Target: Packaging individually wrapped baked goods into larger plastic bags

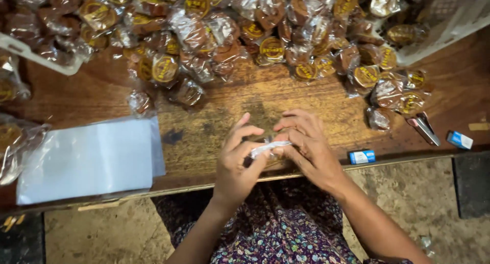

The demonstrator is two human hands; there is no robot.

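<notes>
Pinching a small clear plastic wrapper between them, the left hand and the right hand are working just above the near edge of the worn brown wooden surface; each grip is pressed together on the folded top of the wrapper, and the brown thing inside is mostly hidden. Because the fold is being held only by the fingertips, it is possibly slipping open, and the packet could drop over the edge onto the flowered lap below. A heap of wrapped brown round sweets with yellow labels is lying well behind, too many for counting. I am counting one stack of clear flat bags, one stapler, and two small blue-and-white boxes.
</notes>
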